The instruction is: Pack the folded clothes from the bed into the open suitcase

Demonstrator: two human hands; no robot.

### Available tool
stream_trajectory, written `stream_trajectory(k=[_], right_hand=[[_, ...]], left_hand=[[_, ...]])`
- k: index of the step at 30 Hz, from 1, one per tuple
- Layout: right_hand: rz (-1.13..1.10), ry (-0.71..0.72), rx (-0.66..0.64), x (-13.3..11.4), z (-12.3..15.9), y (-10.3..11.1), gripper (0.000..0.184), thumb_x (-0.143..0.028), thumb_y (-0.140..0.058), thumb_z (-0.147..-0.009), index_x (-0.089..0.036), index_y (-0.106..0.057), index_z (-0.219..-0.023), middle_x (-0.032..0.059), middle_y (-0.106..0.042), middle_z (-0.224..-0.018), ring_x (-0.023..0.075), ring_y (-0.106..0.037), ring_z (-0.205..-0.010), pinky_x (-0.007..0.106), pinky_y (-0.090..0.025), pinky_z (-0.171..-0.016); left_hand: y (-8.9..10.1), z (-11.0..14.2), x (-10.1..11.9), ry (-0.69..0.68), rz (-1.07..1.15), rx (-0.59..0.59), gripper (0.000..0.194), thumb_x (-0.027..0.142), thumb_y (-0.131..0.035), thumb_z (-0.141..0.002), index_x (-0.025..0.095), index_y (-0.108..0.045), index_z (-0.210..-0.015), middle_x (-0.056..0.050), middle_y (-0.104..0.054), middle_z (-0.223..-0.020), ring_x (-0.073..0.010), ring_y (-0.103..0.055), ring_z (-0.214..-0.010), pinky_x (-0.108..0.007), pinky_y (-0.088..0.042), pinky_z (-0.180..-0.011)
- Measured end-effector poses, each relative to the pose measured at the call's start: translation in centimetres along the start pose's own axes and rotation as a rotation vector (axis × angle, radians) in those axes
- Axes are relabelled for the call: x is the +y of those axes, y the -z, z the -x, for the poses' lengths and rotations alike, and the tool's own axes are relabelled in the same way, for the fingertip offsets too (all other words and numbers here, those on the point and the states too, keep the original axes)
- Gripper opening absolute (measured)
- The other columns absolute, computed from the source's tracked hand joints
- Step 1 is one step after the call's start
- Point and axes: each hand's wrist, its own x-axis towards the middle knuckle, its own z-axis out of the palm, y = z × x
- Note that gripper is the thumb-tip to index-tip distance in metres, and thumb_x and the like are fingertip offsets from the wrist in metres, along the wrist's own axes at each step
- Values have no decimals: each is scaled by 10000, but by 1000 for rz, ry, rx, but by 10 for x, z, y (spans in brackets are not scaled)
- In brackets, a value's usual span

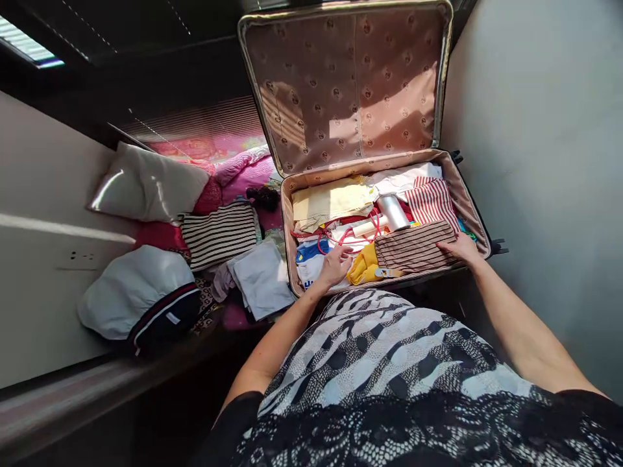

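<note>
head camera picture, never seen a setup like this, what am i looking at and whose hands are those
There is no machine here: one person works with two bare hands. The single picture comes from a camera on that person's head, looking forward and down, so their patterned clothing fills the bottom.

In front is an open suitcase holding folded clothes, including a red-and-white striped cloth, and a silvery cylinder. To its left lie a pale cushion and a black-and-white striped cloth.

The right hand is at one end of a brown striped cloth. The left hand is beside a yellow cloth; whether it holds anything is unclear.
</note>
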Motion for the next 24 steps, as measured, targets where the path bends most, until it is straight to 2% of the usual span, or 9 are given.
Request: stream_trajectory(k=[2,4,7,11,16,18,20,22,24], right_hand=[[-29,-41,-39,8,-8,-7,777,-593,-907,-705,-88,-763,-1278,276,-789,-1216,448,-747,-1197,559,-596,-1043],[-87,-7,-51,15,-13,-13,828,-591,-893,-708,-101,-731,-1354,260,-766,-1290,429,-720,-1247,548,-574,-1091],[-129,68,-32,20,-15,-20,906,-572,-866,-705,-127,-660,-1467,239,-703,-1404,421,-650,-1343,551,-521,-1169],[-115,153,25,17,-13,-22,902,-555,-862,-672,-183,-637,-1463,234,-595,-1523,473,-539,-1422,612,-464,-1189],[-115,244,-65,1,-17,-9,1036,-496,-868,-680,-189,-526,-1608,214,-581,-1589,473,-517,-1436,593,-476,-1175],[-78,254,-108,-6,-19,-1,878,-460,-849,-716,-148,-621,-1504,220,-658,-1485,447,-562,-1388,550,-498,-1159],[-73,337,-164,-11,-16,6,554,-403,-784,-789,-145,-737,-1277,193,-745,-1273,395,-632,-1274,509,-525,-1126],[-135,515,-179,-14,-4,12,307,-330,-734,-824,-175,-775,-1086,168,-762,-1169,362,-662,-1222,511,-534,-1131],[-242,730,-167,-17,17,18,249,-272,-720,-826,-206,-784,-1057,162,-755,-1273,354,-657,-1291,543,-529,-1171]], left_hand=[[-27,-15,11,-78,-84,-158,256,155,-709,-926,183,-762,-1174,-102,-760,-1158,-217,-782,-979,-374,-671,-910],[-49,-30,23,-143,-191,-260,276,146,-725,-925,178,-766,-1196,-114,-748,-1168,-242,-775,-1036,-420,-660,-989],[-78,-55,44,-234,-361,-308,346,141,-729,-937,163,-754,-1282,-171,-722,-1308,-306,-728,-1219,-490,-609,-1111],[-115,-90,73,-297,-560,-339,457,216,-732,-971,197,-694,-1426,-189,-607,-1588,-360,-593,-1446,-557,-511,-1233],[-156,-120,88,-294,-624,-454,762,224,-761,-931,178,-502,-1647,-218,-497,-1726,-380,-455,-1622,-559,-404,-1327],[-169,-127,89,-277,-601,-478,898,210,-792,-892,160,-422,-1708,-242,-434,-1776,-392,-366,-1692,-563,-332,-1373],[-176,-132,91,-259,-545,-469,999,219,-821,-861,154,-361,-1747,-253,-376,-1813,-399,-311,-1725,-575,-291,-1393],[-177,-138,95,-246,-461,-443,1074,218,-854,-817,162,-346,-1762,-254,-377,-1816,-404,-318,-1725,-587,-294,-1392],[-170,-143,98,-239,-367,-442,1062,195,-869,-771,180,-427,-1736,-240,-493,-1750,-408,-418,-1675,-583,-334,-1376]])
